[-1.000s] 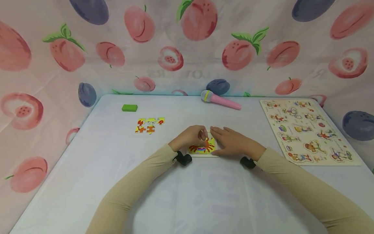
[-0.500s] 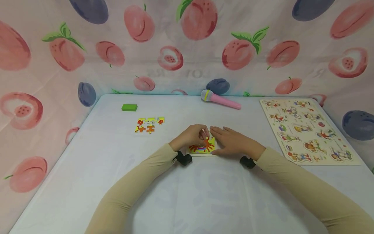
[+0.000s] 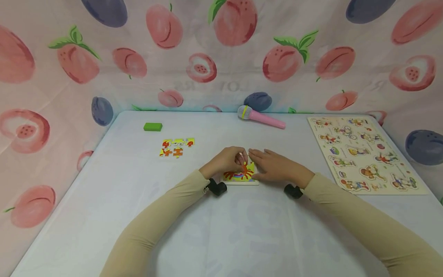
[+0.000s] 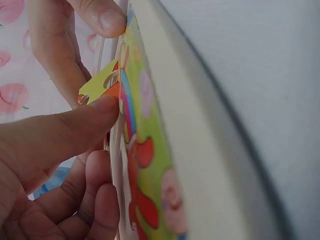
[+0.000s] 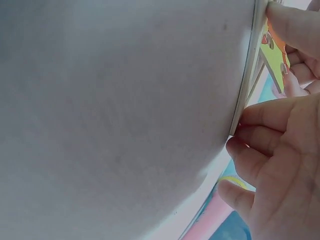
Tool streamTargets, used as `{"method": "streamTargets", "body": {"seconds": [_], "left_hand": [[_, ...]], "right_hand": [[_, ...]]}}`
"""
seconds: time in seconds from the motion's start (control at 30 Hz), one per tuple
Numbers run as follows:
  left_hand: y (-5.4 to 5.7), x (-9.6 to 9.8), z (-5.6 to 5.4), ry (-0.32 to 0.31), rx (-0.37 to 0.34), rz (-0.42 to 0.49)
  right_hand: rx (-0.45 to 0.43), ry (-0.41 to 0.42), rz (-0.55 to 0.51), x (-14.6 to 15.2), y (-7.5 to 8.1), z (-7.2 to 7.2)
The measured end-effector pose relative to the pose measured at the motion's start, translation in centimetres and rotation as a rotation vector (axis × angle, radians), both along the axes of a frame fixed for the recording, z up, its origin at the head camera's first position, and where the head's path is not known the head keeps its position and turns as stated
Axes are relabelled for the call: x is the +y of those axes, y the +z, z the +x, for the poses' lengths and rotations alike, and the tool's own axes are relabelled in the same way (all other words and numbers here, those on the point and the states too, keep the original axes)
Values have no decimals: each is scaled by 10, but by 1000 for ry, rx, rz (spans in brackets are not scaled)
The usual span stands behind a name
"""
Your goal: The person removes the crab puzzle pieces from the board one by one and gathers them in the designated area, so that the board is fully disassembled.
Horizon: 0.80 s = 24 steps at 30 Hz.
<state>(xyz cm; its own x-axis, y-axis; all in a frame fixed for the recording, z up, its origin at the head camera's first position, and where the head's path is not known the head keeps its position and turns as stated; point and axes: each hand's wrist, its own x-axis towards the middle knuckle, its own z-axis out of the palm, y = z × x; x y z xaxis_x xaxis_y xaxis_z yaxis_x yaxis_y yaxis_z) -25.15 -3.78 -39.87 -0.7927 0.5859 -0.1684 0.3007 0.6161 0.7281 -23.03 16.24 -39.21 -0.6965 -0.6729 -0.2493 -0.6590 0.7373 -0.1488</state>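
Note:
My left hand (image 3: 226,160) pinches a yellow-and-orange puzzle piece (image 4: 103,80) between thumb and fingers. In the left wrist view the piece stands tilted up from the small puzzle board (image 3: 238,182), which carries a red crab picture. Part of the piece is hidden behind the thumb. My right hand (image 3: 277,166) lies along the board's right side with fingers extended. In the right wrist view its fingertips (image 5: 242,132) touch the board's edge. Left of the hands, several loose puzzle pieces (image 3: 178,152) lie on the white table.
A green block (image 3: 152,127) sits at the back left. Near the back edge lies a pink toy microphone (image 3: 264,119). On the right is a large picture board (image 3: 367,156) with figures. A fruit-print cloth (image 3: 221,69) hangs behind the table.
My right thumb has shifted slightly up along the board's edge, baring its lower right corner. The left hand stays over the board with the piece, almost in place.

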Motion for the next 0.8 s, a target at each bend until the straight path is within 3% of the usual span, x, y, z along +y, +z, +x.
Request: {"method": "streamTargets", "body": {"seconds": [0.57,0.8], "left_hand": [[3,-1,2,-33,54,1],[2,-4,2,-14,80,36]], "right_hand": [[-5,-12,23,-2,1,0],[-1,-8,13,-2,3,1]]}}
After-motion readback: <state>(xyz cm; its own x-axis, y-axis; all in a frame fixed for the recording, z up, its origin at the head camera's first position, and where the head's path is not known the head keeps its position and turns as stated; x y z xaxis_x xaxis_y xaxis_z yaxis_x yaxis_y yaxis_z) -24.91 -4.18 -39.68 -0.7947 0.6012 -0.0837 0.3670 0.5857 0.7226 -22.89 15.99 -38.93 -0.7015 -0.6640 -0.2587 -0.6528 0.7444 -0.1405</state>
